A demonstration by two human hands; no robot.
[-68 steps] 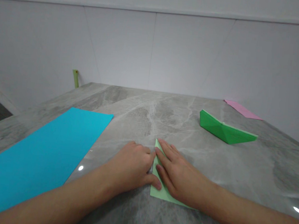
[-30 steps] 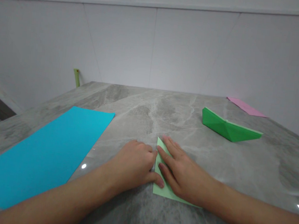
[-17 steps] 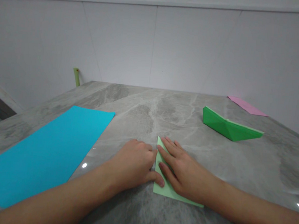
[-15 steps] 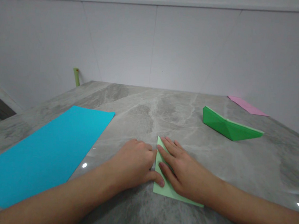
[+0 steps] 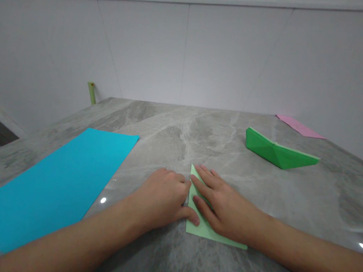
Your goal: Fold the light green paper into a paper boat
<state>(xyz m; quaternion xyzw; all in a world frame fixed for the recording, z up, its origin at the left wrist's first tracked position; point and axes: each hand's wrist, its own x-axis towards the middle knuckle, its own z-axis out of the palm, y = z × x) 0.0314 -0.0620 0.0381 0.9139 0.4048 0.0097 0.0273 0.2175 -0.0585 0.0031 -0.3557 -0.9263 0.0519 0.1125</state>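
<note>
Together, both hands touch the pale green paper

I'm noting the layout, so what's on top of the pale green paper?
The right hand lies spread over the pale green paper, and the left hand has its thumb on the left side. The paper's surface beneath them is hidden.

This table is grey marble-look with pale veins, kinda shiny. There's a big blue sheet lying flat on the left, pale green paper near the front middle, a bright green paper boat over right, and pink paper at the far right.
</note>
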